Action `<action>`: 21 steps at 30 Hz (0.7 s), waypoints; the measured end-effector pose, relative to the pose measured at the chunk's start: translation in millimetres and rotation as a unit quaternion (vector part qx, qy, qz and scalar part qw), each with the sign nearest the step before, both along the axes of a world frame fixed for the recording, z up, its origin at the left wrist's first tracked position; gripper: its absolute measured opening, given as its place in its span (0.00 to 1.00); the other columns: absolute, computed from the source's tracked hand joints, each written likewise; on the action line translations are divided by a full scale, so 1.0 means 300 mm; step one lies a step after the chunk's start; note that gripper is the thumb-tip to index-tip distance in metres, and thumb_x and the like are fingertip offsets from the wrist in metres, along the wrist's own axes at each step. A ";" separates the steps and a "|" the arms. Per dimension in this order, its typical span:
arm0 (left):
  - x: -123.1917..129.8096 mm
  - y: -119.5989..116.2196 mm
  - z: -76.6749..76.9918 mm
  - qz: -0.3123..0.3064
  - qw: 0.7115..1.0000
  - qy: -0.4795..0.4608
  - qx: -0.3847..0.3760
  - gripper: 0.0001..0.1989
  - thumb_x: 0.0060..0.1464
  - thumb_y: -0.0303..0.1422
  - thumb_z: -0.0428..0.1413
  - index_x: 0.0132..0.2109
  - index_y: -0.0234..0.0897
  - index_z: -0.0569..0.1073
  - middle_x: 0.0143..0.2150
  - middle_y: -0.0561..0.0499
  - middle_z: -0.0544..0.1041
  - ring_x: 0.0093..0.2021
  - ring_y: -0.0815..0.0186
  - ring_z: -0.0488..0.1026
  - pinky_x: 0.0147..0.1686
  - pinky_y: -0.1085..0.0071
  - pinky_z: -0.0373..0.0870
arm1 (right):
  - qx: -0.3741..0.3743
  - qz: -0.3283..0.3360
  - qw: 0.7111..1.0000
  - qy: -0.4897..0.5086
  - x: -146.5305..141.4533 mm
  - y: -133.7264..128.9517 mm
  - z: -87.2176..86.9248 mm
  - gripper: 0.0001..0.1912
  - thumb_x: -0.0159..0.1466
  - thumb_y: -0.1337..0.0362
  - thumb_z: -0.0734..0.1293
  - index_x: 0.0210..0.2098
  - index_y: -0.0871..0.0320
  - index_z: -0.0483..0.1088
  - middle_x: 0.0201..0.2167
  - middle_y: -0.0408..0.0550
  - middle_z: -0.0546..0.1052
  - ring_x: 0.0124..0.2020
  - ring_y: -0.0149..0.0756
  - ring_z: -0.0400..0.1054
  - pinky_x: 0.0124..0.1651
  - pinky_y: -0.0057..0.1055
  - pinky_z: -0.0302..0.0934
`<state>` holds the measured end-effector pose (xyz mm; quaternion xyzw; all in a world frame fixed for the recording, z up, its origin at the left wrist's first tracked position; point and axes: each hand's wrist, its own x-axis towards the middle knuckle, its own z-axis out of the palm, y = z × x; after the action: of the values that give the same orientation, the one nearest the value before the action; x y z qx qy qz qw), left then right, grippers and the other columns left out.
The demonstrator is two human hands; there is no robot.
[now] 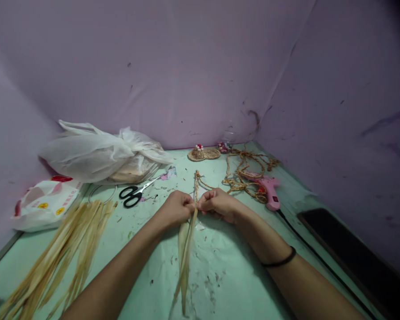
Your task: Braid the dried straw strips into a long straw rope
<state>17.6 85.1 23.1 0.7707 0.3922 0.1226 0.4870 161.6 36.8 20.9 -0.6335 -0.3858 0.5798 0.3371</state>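
Note:
A thin braided cord (196,186) of dried plant strips runs down the middle of the table, knotted at its top end. My left hand (179,207) pinches it from the left where the braid meets the loose strips. From the right, my right hand (218,204) pinches at the same spot, its fingertips nearly touching the left ones. Loose pale strips (186,258) hang from between my hands toward the front edge. The long finished braid (242,171) lies in tangled loops beyond my right hand, joined to the knot.
Black-handled scissors (135,195), a bundle of dried strips (66,249), a white plastic bag (96,153) and a red-white packet (50,202) lie left. Behind is a woven sole-shaped piece (205,154) with beads. At right are a pink glue gun (270,191) and a dark flat object (350,253).

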 end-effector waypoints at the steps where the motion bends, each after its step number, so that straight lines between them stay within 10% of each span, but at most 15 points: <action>1: -0.007 0.007 0.010 -0.019 1.000 0.015 -0.010 0.08 0.39 0.30 0.48 0.18 0.31 0.68 0.14 0.55 0.63 0.16 0.75 0.56 0.18 0.78 0.50 | 0.000 0.001 1.000 -0.007 0.000 0.000 -0.001 0.02 0.44 0.71 0.64 0.17 0.61 0.64 0.09 0.37 0.64 0.07 0.19 0.45 0.10 0.21 0.36; 8: -0.001 -0.012 0.070 0.047 0.992 0.110 -0.044 0.08 0.38 0.30 0.51 0.16 0.32 0.68 0.12 0.52 0.64 0.15 0.73 0.56 0.18 0.76 0.51 | -0.002 -0.006 1.000 -0.014 -0.005 -0.001 -0.001 0.02 0.43 0.72 0.63 0.17 0.62 0.65 0.09 0.38 0.65 0.08 0.19 0.45 0.11 0.21 0.37; 15: 0.054 -0.136 0.045 0.110 0.956 0.206 0.178 0.09 0.44 0.31 0.49 0.24 0.32 0.72 0.21 0.47 0.69 0.22 0.67 0.64 0.21 0.73 0.51 | -0.019 -0.030 0.999 0.036 -0.006 -0.006 0.007 0.03 0.43 0.73 0.62 0.17 0.62 0.63 0.07 0.33 0.58 0.08 0.19 0.44 0.12 0.21 0.35; 21: 0.070 -0.199 0.054 0.061 0.926 0.297 0.224 0.14 0.49 0.30 0.44 0.36 0.33 0.73 0.32 0.40 0.73 0.33 0.59 0.70 0.29 0.69 0.59 | -0.012 -0.011 0.999 0.039 0.000 -0.011 0.004 0.01 0.43 0.72 0.63 0.19 0.63 0.66 0.07 0.34 0.59 0.08 0.18 0.44 0.12 0.22 0.34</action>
<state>38.5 25.5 39.4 0.8354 0.5276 0.0022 0.1540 161.6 33.5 22.3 -0.6186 -0.3589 0.6047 0.3505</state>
